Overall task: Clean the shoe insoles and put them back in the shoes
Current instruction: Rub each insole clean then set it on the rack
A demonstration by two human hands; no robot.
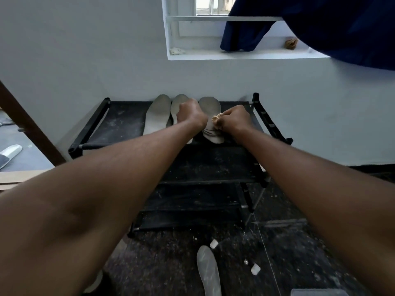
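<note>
Fingers of the right hand pinch a tan cloth against the right insole, near the back edge of the shoe rack top shelf. The left hand curls on the middle insole; its fingers are hidden, grip unclear.

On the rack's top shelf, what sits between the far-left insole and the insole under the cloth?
In the head view, a third insole lies between them, partly covered by the left hand.
</note>
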